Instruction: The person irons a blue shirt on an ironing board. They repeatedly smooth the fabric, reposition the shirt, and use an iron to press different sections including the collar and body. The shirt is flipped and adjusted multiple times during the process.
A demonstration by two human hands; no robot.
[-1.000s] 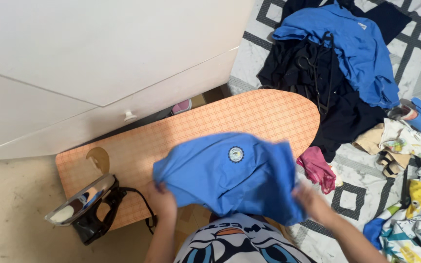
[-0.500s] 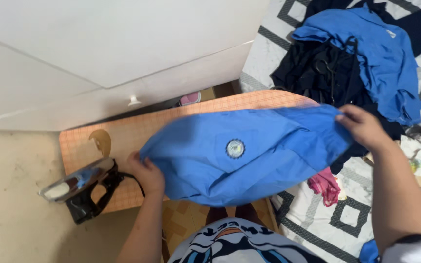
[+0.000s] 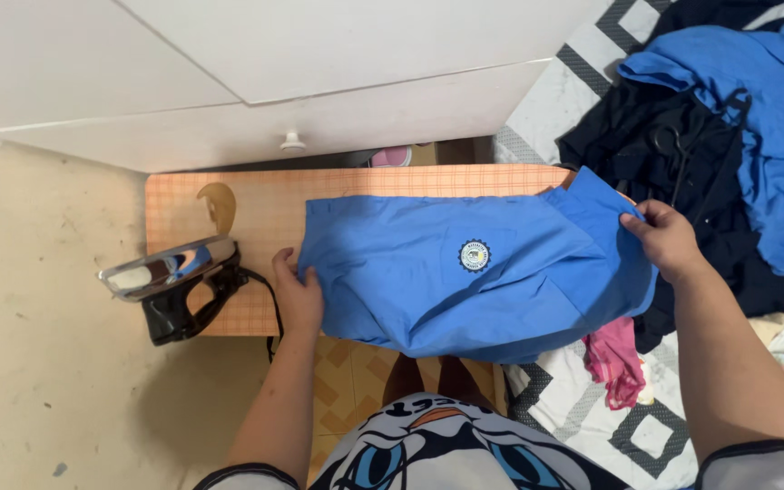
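Observation:
A blue shirt (image 3: 465, 272) with a round badge lies spread across an orange checked ironing board (image 3: 256, 213). My left hand (image 3: 298, 292) grips the shirt's left edge near the board's front side. My right hand (image 3: 664, 238) pinches the shirt's right end, stretching the cloth over the board's tip. An iron (image 3: 170, 281) with a shiny soleplate and black handle stands upright at the board's left end, its black cord trailing toward my left hand.
White cabinet doors (image 3: 319, 82) run behind the board. A heap of black clothes (image 3: 682, 154) and blue clothes (image 3: 764, 118) lies on a patterned bedcover (image 3: 573, 82) at the right. A pink garment (image 3: 614, 358) hangs below the shirt. Beige floor is at the left.
My hands have drawn apart and stretched the bunched shirt flat along the board. The right hand moved out to the board's tip; the view shifted closer.

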